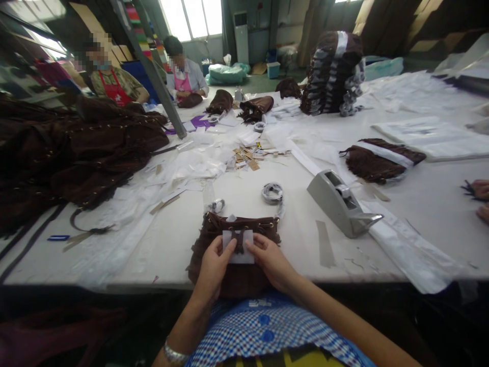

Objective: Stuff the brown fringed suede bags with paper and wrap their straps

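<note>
A brown fringed drawstring bag (214, 232) lies at the near edge of the white table (290, 239), partly over my lap. On its front sits a small white foam piece (229, 240) wrapped around the bag's dark tassel. My left hand (212, 267) pinches the left side of that white piece with thumb and fingers. On the other side my right hand (271, 262) presses it, fingers curled on the bag. A wrapped strap coil (272, 193) lies just beyond the bag.
A grey tape dispenser (342, 204) stands to the right. A heap of brown bags (76, 148) fills the left, a tall wrapped stack (334, 74) the far right. Paper tags (246, 157) and plastic sheets litter the middle. Two people sit at the far left; another person's hand (479, 191) shows at the right edge.
</note>
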`<state>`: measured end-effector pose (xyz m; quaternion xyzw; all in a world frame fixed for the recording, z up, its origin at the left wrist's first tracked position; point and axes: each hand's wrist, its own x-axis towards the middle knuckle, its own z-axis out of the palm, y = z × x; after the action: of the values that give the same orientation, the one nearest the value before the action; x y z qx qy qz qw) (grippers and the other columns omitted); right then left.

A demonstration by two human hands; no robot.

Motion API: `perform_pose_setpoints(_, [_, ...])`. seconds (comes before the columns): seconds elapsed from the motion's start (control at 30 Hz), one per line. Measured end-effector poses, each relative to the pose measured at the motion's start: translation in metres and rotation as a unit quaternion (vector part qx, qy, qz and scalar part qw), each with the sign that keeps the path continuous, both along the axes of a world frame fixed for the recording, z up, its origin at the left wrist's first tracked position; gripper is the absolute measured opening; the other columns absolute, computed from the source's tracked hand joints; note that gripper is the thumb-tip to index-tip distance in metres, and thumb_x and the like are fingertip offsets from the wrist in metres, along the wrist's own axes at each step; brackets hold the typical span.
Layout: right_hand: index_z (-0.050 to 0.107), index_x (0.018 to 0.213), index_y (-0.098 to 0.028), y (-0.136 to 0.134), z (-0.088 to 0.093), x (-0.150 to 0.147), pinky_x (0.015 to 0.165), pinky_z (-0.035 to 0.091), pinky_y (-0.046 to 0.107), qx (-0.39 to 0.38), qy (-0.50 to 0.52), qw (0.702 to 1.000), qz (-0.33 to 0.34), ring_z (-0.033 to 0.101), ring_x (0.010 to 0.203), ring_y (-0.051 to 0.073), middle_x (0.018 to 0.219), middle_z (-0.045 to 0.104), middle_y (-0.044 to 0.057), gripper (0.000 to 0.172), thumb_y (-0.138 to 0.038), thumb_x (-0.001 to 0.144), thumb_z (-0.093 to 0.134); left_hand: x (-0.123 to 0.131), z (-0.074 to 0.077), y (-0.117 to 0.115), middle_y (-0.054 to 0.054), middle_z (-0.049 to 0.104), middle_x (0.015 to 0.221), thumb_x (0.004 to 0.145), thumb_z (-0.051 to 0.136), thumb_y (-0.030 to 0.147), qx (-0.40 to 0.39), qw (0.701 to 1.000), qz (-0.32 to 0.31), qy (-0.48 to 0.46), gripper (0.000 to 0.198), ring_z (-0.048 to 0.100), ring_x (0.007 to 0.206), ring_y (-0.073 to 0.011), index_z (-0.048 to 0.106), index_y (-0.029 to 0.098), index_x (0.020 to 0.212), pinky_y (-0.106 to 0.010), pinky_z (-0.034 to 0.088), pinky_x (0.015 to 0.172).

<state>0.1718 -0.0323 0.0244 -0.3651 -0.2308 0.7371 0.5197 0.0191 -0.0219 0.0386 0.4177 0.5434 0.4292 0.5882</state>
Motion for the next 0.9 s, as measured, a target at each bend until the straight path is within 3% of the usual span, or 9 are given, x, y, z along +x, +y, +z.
perform_pose_setpoints(0.13, [0.071, 0.100, -0.016, 0.003, -0.005, 0.006, 0.084, 0.053, 0.035, -0.018, 0.035, 0.999, 0.021, 0.066, 0.096, 0.023, 0.105, 0.071, 0.010, 0.037, -0.049, 0.085, 0.069, 0.000, -0.004, 0.000, -0.005, 0.071, 0.099, 0.079, 0.071, 0.045, 0.005, 1.000, 0.015, 0.000, 0.038, 0.065, 0.091, -0.0199, 0.066, 0.016, 0.104, -0.028, 0.050, 0.080])
perform_pose_setpoints(0.3, [0.073, 0.097, -0.015, 0.008, -0.011, 0.005, 0.088, 0.052, 0.033, -0.009, -0.002, 1.000, 0.027, 0.066, 0.091, 0.019, 0.101, 0.071, 0.008, 0.037, -0.040, 0.071, 0.084, 0.001, -0.007, -0.001, -0.004, 0.071, 0.095, 0.081, 0.070, 0.042, 0.035, 0.999, 0.023, 0.035, 0.032, 0.064, 0.090, -0.0187, 0.066, 0.016, 0.100, -0.026, 0.049, 0.078])
perform_pose_setpoints(0.43, [0.074, 0.088, -0.013, 0.011, -0.012, -0.002, 0.077, 0.054, 0.029, -0.023, -0.059, 0.998, 0.022, 0.065, 0.078, 0.016, 0.087, 0.071, 0.006, 0.040, -0.041, 0.063, 0.087, -0.002, -0.007, -0.002, -0.004, 0.071, 0.097, 0.084, 0.066, 0.040, 0.071, 0.993, 0.017, 0.096, 0.027, 0.065, 0.091, -0.0204, 0.067, 0.017, 0.099, -0.029, 0.050, 0.081])
perform_pose_setpoints(0.67, [0.066, 0.077, -0.013, 0.013, -0.010, -0.010, 0.058, 0.051, 0.022, -0.012, -0.144, 0.989, 0.019, 0.058, 0.059, 0.010, 0.066, 0.064, -0.001, 0.041, -0.043, 0.061, 0.087, -0.004, -0.009, -0.003, -0.006, 0.065, 0.102, 0.089, 0.060, 0.029, 0.250, 0.917, 0.058, 0.306, 0.017, 0.061, 0.098, -0.0209, 0.072, 0.019, 0.097, -0.034, 0.047, 0.092])
perform_pose_setpoints(0.9, [0.065, 0.087, -0.012, 0.010, -0.008, -0.015, 0.067, 0.055, 0.024, -0.024, -0.109, 0.993, 0.035, 0.064, 0.070, 0.013, 0.078, 0.068, 0.004, 0.045, -0.048, 0.066, 0.084, -0.007, -0.013, -0.005, -0.006, 0.065, 0.102, 0.091, 0.059, 0.027, 0.282, 0.880, 0.055, 0.379, 0.023, 0.062, 0.098, -0.0214, 0.073, 0.022, 0.109, -0.034, 0.050, 0.088])
